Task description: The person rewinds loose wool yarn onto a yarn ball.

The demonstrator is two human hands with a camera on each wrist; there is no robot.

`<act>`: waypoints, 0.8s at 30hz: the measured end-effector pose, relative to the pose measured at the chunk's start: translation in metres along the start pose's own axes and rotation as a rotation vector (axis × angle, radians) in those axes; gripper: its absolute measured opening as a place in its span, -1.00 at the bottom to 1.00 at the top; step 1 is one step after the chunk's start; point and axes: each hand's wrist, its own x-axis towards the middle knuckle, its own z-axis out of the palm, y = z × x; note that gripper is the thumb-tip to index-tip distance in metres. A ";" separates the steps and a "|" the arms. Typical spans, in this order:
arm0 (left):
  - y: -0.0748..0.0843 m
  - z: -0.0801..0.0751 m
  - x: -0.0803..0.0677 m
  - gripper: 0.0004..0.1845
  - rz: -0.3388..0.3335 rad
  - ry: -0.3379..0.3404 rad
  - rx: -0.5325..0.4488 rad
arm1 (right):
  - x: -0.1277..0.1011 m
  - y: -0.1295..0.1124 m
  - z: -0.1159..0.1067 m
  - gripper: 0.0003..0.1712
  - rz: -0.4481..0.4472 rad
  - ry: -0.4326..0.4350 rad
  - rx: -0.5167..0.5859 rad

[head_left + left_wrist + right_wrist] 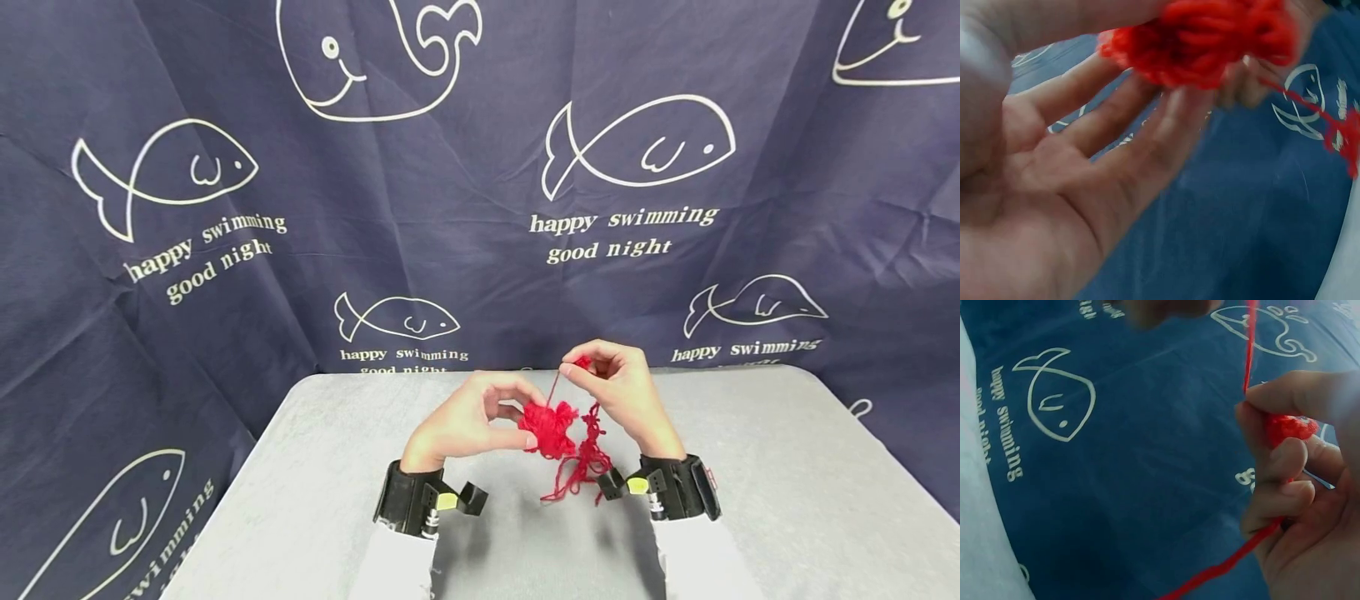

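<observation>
Above the grey table, my left hand (480, 412) pinches a small wad of red yarn (547, 427) between thumb and fingertips; the left wrist view shows that wad (1200, 40) at the tips of the fingers (1147, 137). Up and to the right, my right hand (615, 383) pinches a taut red strand (555, 385) running up from the wad. In the right wrist view the right hand (1291, 462) curls round a bit of red yarn (1288, 428), and the strand (1249, 344) leaves upward. Loose kinked yarn (585, 462) hangs below both hands.
A grey table (787, 500) lies under the hands, with rounded far corners. Behind it hangs a dark blue cloth (465, 167) printed with white fish, whales and words. Black wrist bands (408, 500) carry the cameras.
</observation>
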 end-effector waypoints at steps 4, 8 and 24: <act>0.001 -0.001 -0.001 -0.63 0.074 0.154 -0.155 | 0.000 0.007 0.004 -0.92 0.017 -0.061 -0.020; 0.001 0.000 0.001 -0.65 0.103 0.400 -0.260 | -0.001 0.009 0.008 -0.91 0.013 -0.141 -0.048; -0.020 0.004 0.011 -0.69 -0.023 0.851 0.444 | -0.005 -0.010 0.015 -0.73 -0.117 -0.330 -0.175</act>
